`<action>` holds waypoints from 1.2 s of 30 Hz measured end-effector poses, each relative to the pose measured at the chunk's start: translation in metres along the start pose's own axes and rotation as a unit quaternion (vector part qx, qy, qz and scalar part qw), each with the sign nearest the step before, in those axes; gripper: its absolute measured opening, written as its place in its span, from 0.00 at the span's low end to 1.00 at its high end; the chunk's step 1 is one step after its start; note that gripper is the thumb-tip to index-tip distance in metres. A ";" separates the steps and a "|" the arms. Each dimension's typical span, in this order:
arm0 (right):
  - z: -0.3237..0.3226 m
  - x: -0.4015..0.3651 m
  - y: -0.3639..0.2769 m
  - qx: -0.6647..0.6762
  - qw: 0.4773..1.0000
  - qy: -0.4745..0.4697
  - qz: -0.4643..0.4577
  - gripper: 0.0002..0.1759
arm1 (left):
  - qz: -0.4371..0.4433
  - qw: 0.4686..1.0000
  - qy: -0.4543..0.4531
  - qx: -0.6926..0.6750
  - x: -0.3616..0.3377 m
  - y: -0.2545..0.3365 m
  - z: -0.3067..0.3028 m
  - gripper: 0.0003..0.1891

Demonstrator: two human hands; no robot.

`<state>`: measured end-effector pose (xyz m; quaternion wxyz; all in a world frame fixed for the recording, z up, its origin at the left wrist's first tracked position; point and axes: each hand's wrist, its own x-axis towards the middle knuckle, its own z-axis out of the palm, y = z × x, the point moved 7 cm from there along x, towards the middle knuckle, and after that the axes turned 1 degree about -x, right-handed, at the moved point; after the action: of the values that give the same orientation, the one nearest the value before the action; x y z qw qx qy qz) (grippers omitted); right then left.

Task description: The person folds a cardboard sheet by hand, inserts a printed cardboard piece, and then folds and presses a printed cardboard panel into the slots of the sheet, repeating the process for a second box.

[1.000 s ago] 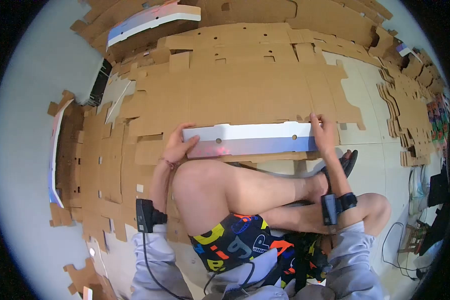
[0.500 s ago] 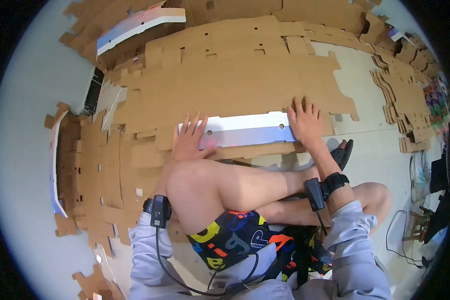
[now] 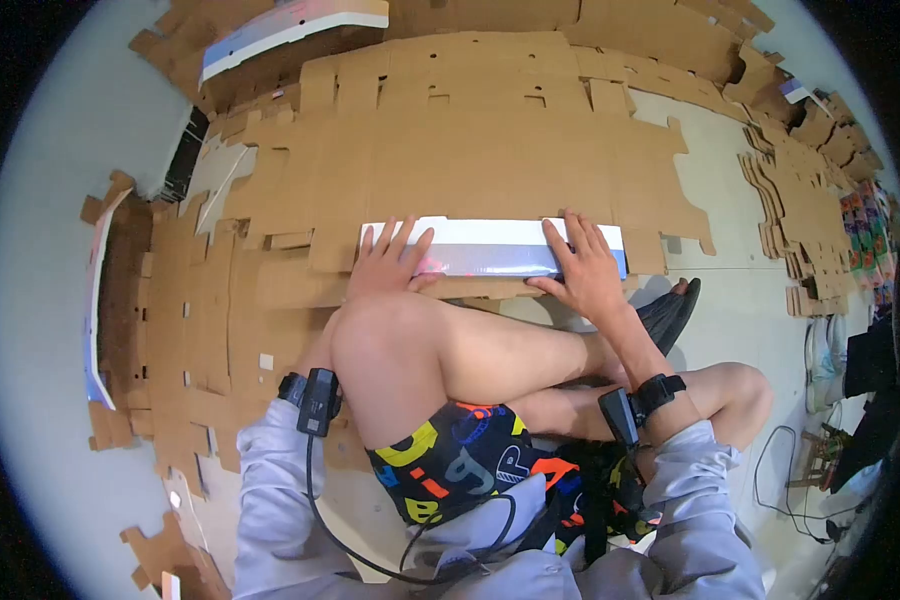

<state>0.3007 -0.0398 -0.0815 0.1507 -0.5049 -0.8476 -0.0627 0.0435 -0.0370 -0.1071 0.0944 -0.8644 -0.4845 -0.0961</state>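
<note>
A white and blue printed cardboard panel (image 3: 485,260) lies flat on a large brown cardboard sheet (image 3: 490,150) in front of my crossed legs. My left hand (image 3: 388,260) rests on the panel's left end, open, with its fingers spread and pointing away from me. Toward the right end, my right hand (image 3: 585,265) presses down with spread fingers, its thumb at the near edge. A bit of the panel shows to the right of that hand. No holes are visible in the panel; parts of it are under my hands.
A folded cardboard piece with a printed edge (image 3: 295,35) stands at the far left, another (image 3: 95,300) at the left wall. Stacked brown cut-outs (image 3: 805,200) lie on the right. A black cable (image 3: 785,480) runs over the floor at the lower right.
My right hand has slid left from the panel's right end onto its face. The left hand has shifted slightly right along it. Holes that showed earlier are now covered.
</note>
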 end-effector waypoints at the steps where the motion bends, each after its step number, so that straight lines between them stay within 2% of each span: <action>1: -0.002 0.002 0.000 -0.009 1.000 -0.005 -0.010 0.42 | -0.001 1.000 0.002 -0.006 0.000 0.000 -0.001 0.33; 5: -0.015 0.014 0.001 0.021 0.999 0.007 -0.032 0.35 | 0.003 0.999 -0.016 -0.033 0.006 -0.010 -0.005 0.28; 8: -0.030 0.015 -0.004 0.057 0.995 -0.077 -0.005 0.32 | 0.009 0.993 -0.086 -0.085 0.002 -0.009 -0.018 0.24; 12: -0.033 0.021 0.002 0.053 0.979 -0.195 0.014 0.35 | -0.010 0.966 -0.209 -0.153 0.016 -0.012 -0.032 0.21; 15: -0.020 0.053 0.025 0.075 0.952 -0.292 0.055 0.38 | -0.024 0.961 -0.221 -0.166 0.054 -0.021 -0.045 0.21; 17: -0.004 0.070 0.040 0.105 0.932 -0.336 0.081 0.38 | -0.022 0.926 -0.301 -0.225 0.075 -0.028 -0.035 0.22; 18: -0.012 0.081 0.038 0.149 0.954 -0.251 0.063 0.35 | -0.020 0.905 -0.338 -0.256 0.084 -0.034 -0.026 0.22; 21: 0.016 0.089 0.059 0.108 0.958 -0.246 0.095 0.35 | -0.024 0.918 -0.305 -0.253 0.100 -0.055 0.022 0.24; 24: 0.029 0.093 0.074 0.092 0.978 -0.062 0.180 0.30 | -0.073 0.973 -0.133 -0.176 0.106 -0.059 0.020 0.26; 27: 0.043 0.097 0.089 0.113 0.977 0.001 0.179 0.24 | -0.071 0.981 -0.076 -0.164 0.105 -0.063 0.022 0.27; 30: 0.044 0.095 0.090 0.099 0.977 -0.017 0.187 0.21 | -0.093 0.985 -0.044 -0.137 0.102 -0.063 0.021 0.26; 33: 0.038 0.106 0.094 0.056 0.978 -0.008 0.199 0.20 | -0.102 0.980 -0.058 -0.162 0.105 -0.066 0.029 0.25; 36: 0.035 0.097 0.095 0.020 0.979 -0.004 0.205 0.19 | -0.127 0.987 -0.079 -0.055 0.103 -0.060 0.015 0.23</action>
<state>0.3342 0.0966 -0.0882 0.1670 -0.6647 -0.7281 -0.0120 0.0466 0.0821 -0.0908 -0.0049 -0.8045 -0.5903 -0.0655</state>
